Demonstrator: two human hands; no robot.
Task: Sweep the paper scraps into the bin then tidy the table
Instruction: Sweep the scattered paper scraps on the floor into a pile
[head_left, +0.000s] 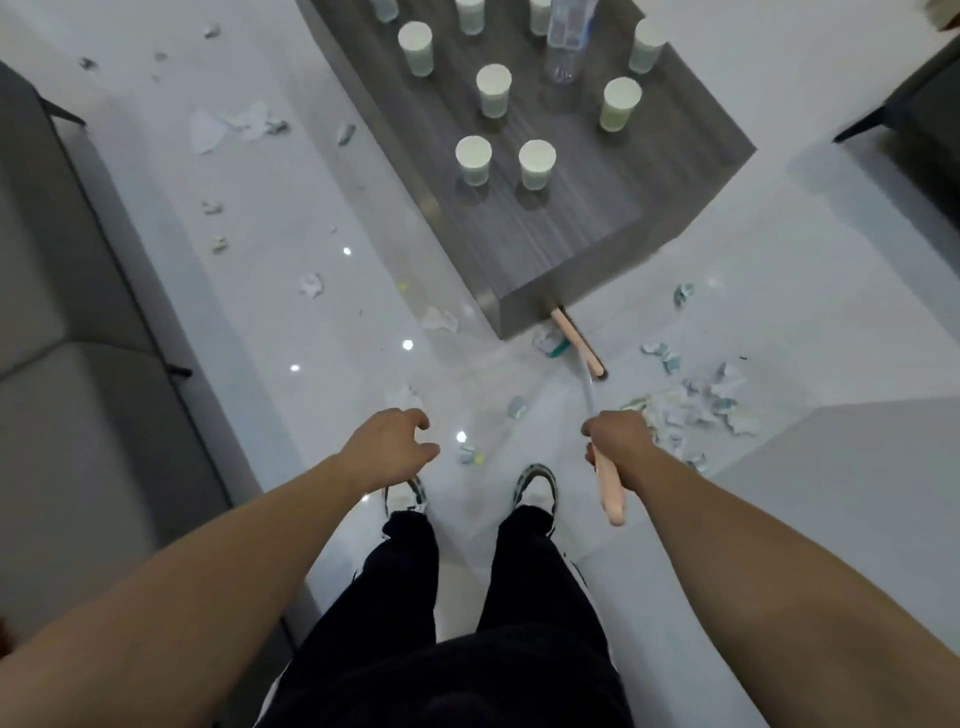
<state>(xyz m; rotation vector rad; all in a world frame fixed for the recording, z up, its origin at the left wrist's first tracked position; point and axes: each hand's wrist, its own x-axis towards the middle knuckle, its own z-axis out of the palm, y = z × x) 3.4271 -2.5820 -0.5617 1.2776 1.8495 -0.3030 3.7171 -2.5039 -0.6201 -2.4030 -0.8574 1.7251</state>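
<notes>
Paper scraps, white and pale green crumpled bits, lie strewn over the glossy white tiled floor (291, 291). At the far left a grey upholstered sofa (62, 322) runs along the edge of the view. Just beside it, on the floor, a flat torn cluster of white paper pieces (228, 124) sits up top, with smaller crumpled bits (310, 284) scattered below it toward the person's feet. The left hand (387, 449) hangs over the floor with its fingers loosely curled and released, grasping nothing. Below it, dark trousers and two black-and-white sneakers (535, 486) stand on the tiles, with a small scrap (470, 456) just ahead of the toes. Further up, the grey wood-grain tabletop (545, 228) carries several white paper cups (473, 159) standing upright and apart, and a clear plastic bottle (566, 41) near the far edge. At the tabletop's near corner a broom with a pale pink handle and thin light shaft (589, 387) reaches down to the floor, its pink head (576, 340) touching a crumpled scrap (548, 343) by the corner. The right hand (618, 441) has its fingers clenched round the broom's pink handle grip. To the right of that hand lies the thickest heap of torn paper scraps (696, 405), and one more bit (683, 293) sits farther up. A dark piece of furniture (914, 114) fills the upper right corner.
</notes>
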